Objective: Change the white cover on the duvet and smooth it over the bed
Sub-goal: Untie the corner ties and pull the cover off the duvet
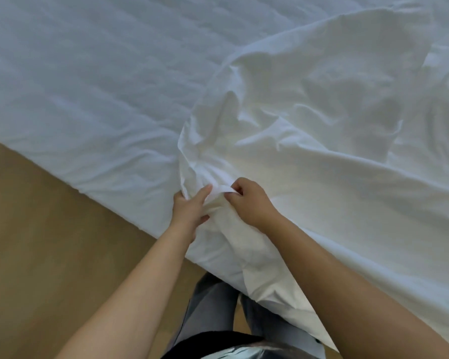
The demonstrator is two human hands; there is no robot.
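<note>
At near edge of bed [88, 86], left hand [191, 207] and right hand [250, 203] sit close together, each pinching the bunched cover [309, 130].

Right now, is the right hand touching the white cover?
Touching. The head view shows the right hand pinching a bunched fold of the white cover between thumb and curled fingers.

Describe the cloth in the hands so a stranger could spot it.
Start at the bed beside the tan floor. A rumpled white cover lies over it on the picture's right. The thing is that cover's bunched corner at the bed's near edge, alone gripped by the left hand and pinched by the right hand.
</note>
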